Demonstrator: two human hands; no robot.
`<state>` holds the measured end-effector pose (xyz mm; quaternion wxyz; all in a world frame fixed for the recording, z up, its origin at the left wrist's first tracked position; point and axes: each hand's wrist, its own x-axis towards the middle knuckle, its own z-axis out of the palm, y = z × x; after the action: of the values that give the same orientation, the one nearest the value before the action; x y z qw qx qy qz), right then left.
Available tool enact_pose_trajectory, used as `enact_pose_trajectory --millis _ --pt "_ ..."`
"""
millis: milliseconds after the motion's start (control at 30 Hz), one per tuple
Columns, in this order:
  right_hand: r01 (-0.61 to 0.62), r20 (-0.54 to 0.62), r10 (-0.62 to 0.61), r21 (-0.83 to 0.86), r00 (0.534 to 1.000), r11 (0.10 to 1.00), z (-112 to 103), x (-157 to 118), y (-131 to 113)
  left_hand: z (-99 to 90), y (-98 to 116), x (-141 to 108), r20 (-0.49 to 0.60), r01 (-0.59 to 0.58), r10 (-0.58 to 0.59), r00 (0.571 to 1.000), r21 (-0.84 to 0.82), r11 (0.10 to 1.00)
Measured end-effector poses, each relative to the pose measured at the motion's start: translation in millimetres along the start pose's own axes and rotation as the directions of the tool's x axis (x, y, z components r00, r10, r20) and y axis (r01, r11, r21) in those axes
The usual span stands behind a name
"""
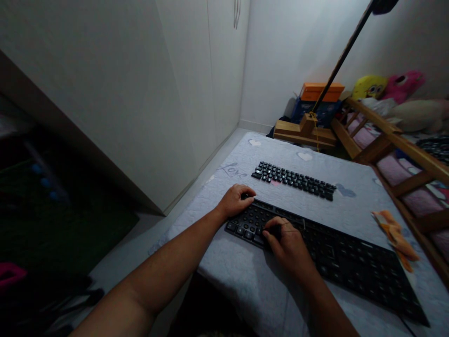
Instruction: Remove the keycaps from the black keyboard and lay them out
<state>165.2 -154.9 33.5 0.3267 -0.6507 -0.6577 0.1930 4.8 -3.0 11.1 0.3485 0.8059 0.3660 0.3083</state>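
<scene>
Nearest me, my forearms [168, 267] cross the table's [351, 215] near edge. My left hand [235, 200] rests on the far left corner of the keyboard [354, 267], which lies along that edge; how tight its grip is, I cannot tell. Few caps [249, 235] sit on the left near row; mounts above are bare. My right hand's [286, 236] fingertips bunch there, perhaps on a cap. Beyond, loose caps [294, 179] remain off; rightward lies orange cloth [393, 231].
</scene>
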Motion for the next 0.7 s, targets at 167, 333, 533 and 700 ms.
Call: enact_pose_trajectory --millis 167,333,533,700 --pt "-0.058 0.04 0.058 -0.006 0.998 0.998 -3.8 4.6 -2.6 0.2 0.4 0.2 0.006 -0.018 0.018 1.0 0.013 1.0" --pt "-0.101 0.07 0.101 -0.004 0.992 0.995 -8.0 9.0 -5.0 0.1 0.7 0.7 0.006 -0.027 0.026 1.0 0.026 0.999" --pt "-0.105 0.073 0.102 0.036 0.992 0.994 -9.8 10.4 -5.5 -0.2 2.0 0.3 0.01 -0.036 0.036 0.999 0.025 0.999" --pt "-0.129 0.079 0.124 0.053 0.989 0.99 -10.1 12.3 -5.6 -0.5 2.3 -0.2 0.009 -0.028 0.027 1.0 0.033 0.999"
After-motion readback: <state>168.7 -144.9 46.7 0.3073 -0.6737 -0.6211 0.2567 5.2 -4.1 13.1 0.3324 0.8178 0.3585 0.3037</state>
